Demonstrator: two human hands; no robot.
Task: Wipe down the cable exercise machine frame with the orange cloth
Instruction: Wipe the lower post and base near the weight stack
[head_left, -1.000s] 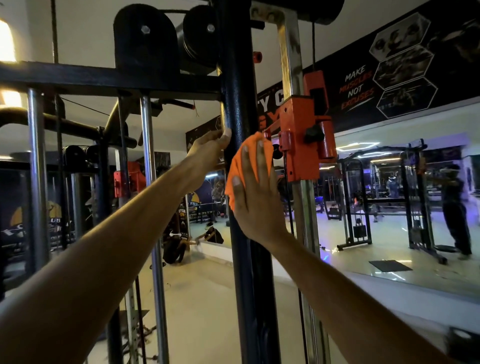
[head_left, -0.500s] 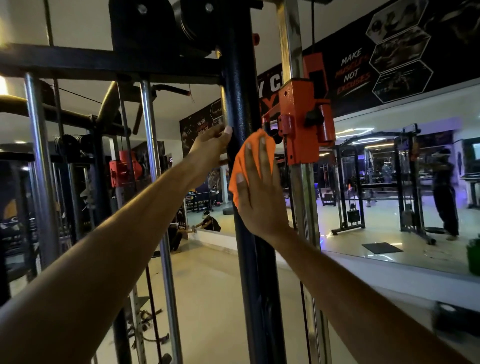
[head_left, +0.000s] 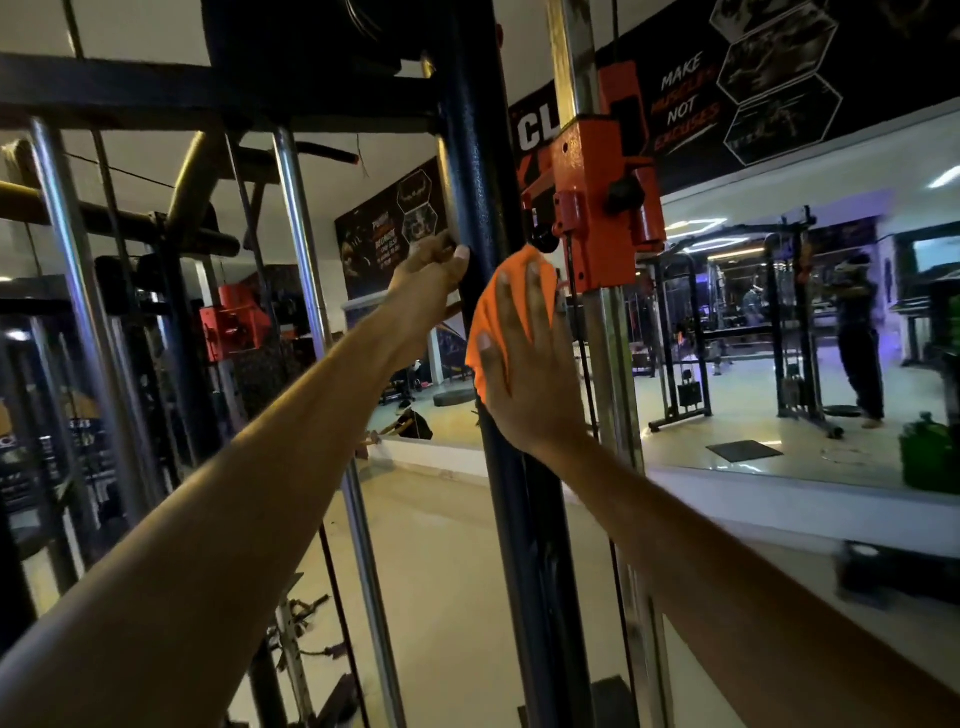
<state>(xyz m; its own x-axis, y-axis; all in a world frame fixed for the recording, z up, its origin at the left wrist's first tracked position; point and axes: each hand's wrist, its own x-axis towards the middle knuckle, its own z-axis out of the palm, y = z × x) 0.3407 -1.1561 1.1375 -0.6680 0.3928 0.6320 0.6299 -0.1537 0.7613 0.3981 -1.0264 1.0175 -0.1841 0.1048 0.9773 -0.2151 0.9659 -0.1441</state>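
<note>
While left hand (head_left: 434, 270) grips textured black post (head_left: 475, 171), right hand (head_left: 524, 364) presses orange cloth (head_left: 511, 296) flat-fingered.

The right hand (head_left: 524, 364) presses the orange cloth (head_left: 498, 312) flat against the black upright post (head_left: 524, 519), which the left hand (head_left: 431, 270) apparently grips.

Hands: two, left hand (head_left: 434, 270) and right hand (head_left: 524, 358). Orange cloth (head_left: 511, 296): one. Black upright post (head_left: 519, 467): one. Chrome guide rods: three (vertical). Orange carriages: two. Wall mirror (head_left: 779, 364): one.
</note>
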